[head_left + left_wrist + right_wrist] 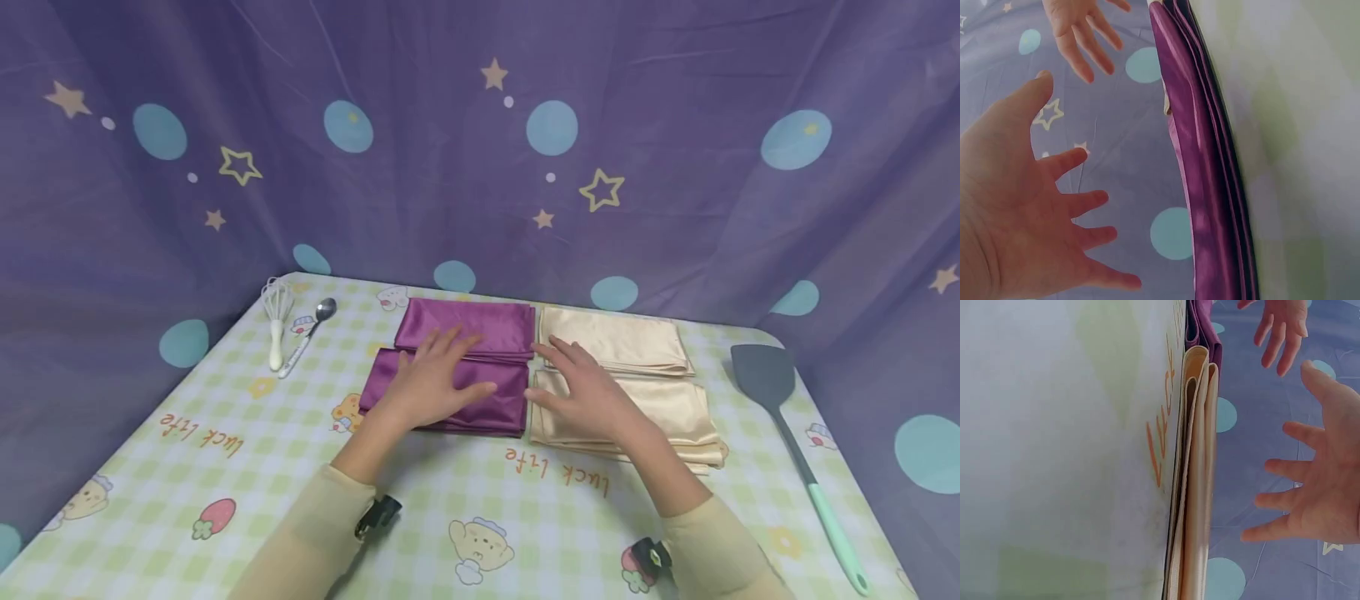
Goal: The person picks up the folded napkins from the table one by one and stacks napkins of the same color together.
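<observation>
Two folded purple satin cloths lie one behind the other, the front purple cloth [480, 417] and the back purple cloth [495, 321]. Beside them on the right are two folded cream satin cloths, the front cream cloth [660, 408] and the back cream cloth [622, 337]. My left hand [431, 387] hovers over the purple pair, fingers spread and holding nothing; the left wrist view shows a gap between palm and cloth [1200, 175]. Above the cream pair my right hand [585, 392] is likewise spread, apart from the cloth folds [1197, 487] in the right wrist view.
At the back left lie a white-handled whisk [276, 329] and a metal spoon [307, 336]. A grey spatula [772, 392] with a mint handle lies along the right side. A green checked tablecloth [300, 450] covers the table, and a purple curtain [450, 225] stands behind and beside it.
</observation>
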`<state>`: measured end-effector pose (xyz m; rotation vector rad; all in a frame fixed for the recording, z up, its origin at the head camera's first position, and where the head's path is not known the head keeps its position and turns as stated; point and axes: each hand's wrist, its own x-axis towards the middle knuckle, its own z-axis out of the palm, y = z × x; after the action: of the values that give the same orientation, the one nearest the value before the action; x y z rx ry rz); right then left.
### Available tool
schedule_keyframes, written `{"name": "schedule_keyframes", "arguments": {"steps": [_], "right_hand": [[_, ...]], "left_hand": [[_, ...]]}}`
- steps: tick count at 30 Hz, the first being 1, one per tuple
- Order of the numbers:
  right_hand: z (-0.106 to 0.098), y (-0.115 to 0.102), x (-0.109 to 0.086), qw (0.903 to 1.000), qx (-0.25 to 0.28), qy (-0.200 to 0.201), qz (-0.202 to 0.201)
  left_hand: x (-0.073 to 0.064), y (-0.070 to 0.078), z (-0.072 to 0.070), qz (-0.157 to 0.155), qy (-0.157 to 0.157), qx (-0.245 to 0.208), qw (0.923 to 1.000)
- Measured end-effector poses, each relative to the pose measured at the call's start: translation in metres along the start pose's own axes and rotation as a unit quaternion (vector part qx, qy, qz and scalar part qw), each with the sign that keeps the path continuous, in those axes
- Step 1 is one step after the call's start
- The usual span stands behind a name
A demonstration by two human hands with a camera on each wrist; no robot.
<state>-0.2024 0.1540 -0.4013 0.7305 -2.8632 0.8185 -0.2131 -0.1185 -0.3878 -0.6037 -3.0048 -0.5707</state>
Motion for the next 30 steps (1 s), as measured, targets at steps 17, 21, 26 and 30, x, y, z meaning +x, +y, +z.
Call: {"name": "schedule_keyframes", "arguments": {"steps": [17,21,26,30], "right_hand": [[0.004,0.01,0.012,0.9956,0.093,-0.013,0.0],[0.007,0.012,0.015,0.9944,0.104,-0.018,0.006],[0.01,0.013,0.02,0.9934,0.113,-0.02,0.006],[0.011,0.013,0.024,0.9919,0.122,-0.032,0.017]], "left_hand": [[0.001,-0.034,-0.003,0.017,0.05,-0.063,0.9966],[0.001,-0.043,-0.002,0.031,0.067,-0.077,0.9943],[-0.001,-0.053,-0.003,0.031,0.078,-0.106,0.9908],[-0.003,-0.06,-0.006,0.009,0.071,-0.121,0.9901]]}}
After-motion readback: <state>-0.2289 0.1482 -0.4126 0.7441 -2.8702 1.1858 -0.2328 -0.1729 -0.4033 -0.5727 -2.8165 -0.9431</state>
